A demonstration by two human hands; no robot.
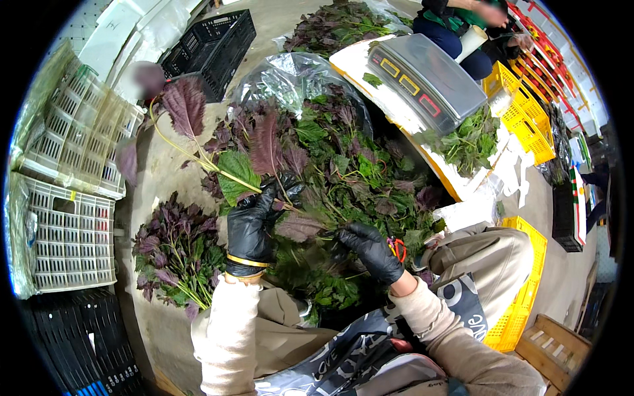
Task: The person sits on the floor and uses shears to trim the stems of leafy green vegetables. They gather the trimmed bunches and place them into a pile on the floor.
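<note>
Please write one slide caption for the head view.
Black-gloved left grip holds a leafy stem near heaped purple-green leaves.

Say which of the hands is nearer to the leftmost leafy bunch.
Left. The left hand is just right of the leafy bunch; the right hand is farther right.

Produce packing area, stacked white crates (69, 231), yellow crates (526, 113), heaped purple-green leaves (333, 168), plain concrete floor (158, 183)

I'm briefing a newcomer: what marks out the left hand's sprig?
Find the big leafy heap, then the black-gloved left hand at its left. From there the sprig reaches toward the upper left; unlike the tangled heap, its yellowish stem stands clear.
</note>
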